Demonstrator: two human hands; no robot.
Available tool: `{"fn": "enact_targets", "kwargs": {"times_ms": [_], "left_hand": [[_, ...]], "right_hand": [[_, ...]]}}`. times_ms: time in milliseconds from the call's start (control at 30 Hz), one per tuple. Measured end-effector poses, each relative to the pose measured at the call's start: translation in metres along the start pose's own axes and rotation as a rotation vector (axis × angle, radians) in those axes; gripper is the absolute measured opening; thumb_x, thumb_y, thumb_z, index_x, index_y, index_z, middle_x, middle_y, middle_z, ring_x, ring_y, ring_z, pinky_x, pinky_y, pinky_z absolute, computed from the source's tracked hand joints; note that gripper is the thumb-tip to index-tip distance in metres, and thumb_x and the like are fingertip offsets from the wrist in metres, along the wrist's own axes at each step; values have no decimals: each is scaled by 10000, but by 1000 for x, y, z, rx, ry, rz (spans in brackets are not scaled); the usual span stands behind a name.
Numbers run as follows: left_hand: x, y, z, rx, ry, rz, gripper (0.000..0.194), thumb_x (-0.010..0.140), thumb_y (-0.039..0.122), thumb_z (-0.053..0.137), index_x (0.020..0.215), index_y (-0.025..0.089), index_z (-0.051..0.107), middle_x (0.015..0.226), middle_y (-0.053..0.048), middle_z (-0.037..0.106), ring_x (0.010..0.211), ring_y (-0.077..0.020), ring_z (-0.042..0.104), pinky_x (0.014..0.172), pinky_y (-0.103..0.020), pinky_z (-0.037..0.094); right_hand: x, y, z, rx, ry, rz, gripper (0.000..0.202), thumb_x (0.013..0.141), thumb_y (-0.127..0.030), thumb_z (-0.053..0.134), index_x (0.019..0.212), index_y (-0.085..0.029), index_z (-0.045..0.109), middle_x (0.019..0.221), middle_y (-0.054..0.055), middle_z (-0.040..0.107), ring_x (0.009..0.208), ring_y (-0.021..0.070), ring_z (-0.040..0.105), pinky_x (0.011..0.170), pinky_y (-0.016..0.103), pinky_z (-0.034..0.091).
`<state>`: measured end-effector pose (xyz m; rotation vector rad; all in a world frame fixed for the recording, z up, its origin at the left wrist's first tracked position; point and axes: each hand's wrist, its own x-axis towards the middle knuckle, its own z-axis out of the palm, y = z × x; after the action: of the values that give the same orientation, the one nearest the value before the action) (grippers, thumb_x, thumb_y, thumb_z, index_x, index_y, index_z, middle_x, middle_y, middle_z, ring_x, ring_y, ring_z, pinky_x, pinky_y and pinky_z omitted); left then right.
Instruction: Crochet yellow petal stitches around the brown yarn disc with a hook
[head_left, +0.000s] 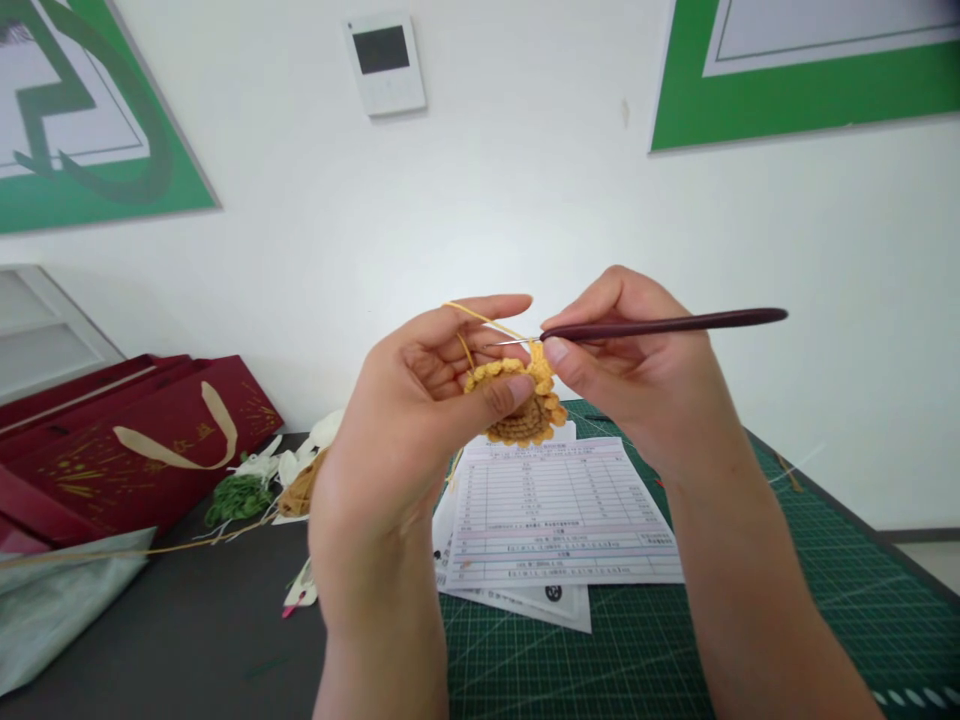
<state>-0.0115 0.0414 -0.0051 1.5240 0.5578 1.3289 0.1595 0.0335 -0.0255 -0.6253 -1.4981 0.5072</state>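
The left hand (pixel 409 400) holds a small crocheted sunflower piece (pixel 521 400), yellow petals around a brown centre, up in the air above the surface. Its thumb presses on the front of the piece at the left edge while the other fingers (pixel 480 308) lie behind and above it, so the piece is pinched between thumb and fingers. A strand of yellow yarn (pixel 480 316) runs over the raised index finger and down to the top of the piece. The right hand (pixel 626 365) grips a dark reddish-brown crochet hook (pixel 664 324) between thumb and index finger, the fingers closed on the handle; the handle points out to the right and the thin metal tip reaches left, meeting the yarn just above the petals. The piece sits between the two thumbs, touching the left one and just beside the right one. Below the hands, printed sheets of paper (pixel 559 520) with a ruled table lie on a green cutting mat (pixel 825 590) marked with a grid; the print is too small to read. To the left on the dark surface (pixel 217 620) lie green yarn scraps (pixel 238 497) and a dark red gift bag (pixel 127 440) with gold decoration and a beige ribbon handle; any lettering on it cannot be made out.
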Motion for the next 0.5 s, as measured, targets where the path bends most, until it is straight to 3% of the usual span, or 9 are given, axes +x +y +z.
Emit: {"fn": "enact_targets", "kwargs": {"times_ms": [267,500], "left_hand": [[-1,0,-5,-85,-40,-31,545,681,52,883,1198,153,743,896,-58,755,813,-178,720,736,-265,605],[-5,1,-6,-136,-76,-12,504,700,58,883,1169,198,763,882,-27,743,804,-144,702,727,-221,574]], "right_hand": [[0,-1,1,13,16,4,149,887,-293,761,873,-267,615,875,-2,633,779,152,621,711,295,542],[-1,7,2,136,-8,30,127,899,-294,741,889,-274,616,829,-13,631,723,141,585,619,265,487]]}}
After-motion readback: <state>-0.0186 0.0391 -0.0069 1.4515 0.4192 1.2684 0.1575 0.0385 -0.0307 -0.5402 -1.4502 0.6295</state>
